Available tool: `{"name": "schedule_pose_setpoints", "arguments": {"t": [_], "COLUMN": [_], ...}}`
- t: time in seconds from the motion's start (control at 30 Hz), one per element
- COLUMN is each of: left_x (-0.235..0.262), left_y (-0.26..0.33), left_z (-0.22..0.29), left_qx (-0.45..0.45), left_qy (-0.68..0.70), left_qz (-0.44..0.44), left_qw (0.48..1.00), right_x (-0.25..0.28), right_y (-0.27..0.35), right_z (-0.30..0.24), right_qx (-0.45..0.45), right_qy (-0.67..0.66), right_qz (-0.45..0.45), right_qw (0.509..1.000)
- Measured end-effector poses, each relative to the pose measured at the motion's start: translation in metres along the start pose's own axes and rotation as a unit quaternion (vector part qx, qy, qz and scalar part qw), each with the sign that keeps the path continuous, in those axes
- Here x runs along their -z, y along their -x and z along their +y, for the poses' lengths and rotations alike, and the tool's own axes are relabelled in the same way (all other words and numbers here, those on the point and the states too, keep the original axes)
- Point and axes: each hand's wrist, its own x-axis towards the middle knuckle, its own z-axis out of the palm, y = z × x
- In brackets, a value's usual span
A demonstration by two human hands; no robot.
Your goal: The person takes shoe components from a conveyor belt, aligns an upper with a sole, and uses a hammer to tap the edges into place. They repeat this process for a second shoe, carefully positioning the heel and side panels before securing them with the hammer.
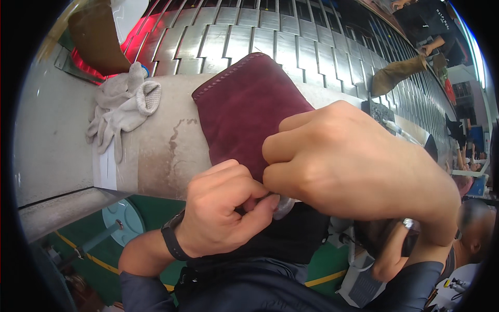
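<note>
A maroon suede boot shaft (249, 99) lies across the near edge of the worktable, its stitched top edge facing away from me. My left hand (226, 208) is closed at the shaft's near end, thumb and forefinger pinched together. Right beside it, my right hand (332, 161) is closed too, knuckles up, covering part of the maroon suede. A glossy, greyish see-through piece (284, 207) shows just below where the two hands meet, against my left thumb. What exactly the fingers grip is hidden between the hands.
Pale knitted gloves (125, 104) lie on the worktable (161, 156) at the left. Beyond runs a metal slat conveyor (260, 39), carrying a brown boot (397, 75) at the right and another brown piece (99, 36) at the left. Co-workers are along the right side.
</note>
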Motion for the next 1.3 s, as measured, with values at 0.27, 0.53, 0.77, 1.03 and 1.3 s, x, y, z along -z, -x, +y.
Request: {"name": "schedule_pose_setpoints", "arguments": {"t": [0.27, 0.53, 0.77, 1.03, 1.3], "left_x": [-0.008, -0.007, -0.006, -0.001, -0.004], "left_y": [0.003, 0.007, 0.007, 0.004, 0.007], "left_z": [-0.012, -0.016, -0.015, -0.011, -0.011], "left_qx": [-0.04, -0.044, -0.049, -0.04, -0.027], "left_qy": [0.017, 0.025, 0.023, 0.016, 0.039], "left_qz": [0.03, 0.033, 0.036, 0.033, 0.049], "left_qw": [0.999, 0.998, 0.998, 0.999, 0.998], "right_x": [0.02, 0.014, -0.006, -0.022, -0.017], "right_y": [-0.026, -0.019, -0.012, -0.007, 0.011], "right_z": [-0.012, -0.015, -0.008, -0.002, 0.0], "right_qx": [0.069, 0.067, 0.079, 0.099, 0.072], "right_qy": [0.064, 0.084, 0.036, 0.022, 0.006], "right_qz": [-0.085, -0.124, -0.055, 0.052, 0.036], "right_qw": [0.992, 0.986, 0.995, 0.994, 0.997]}}
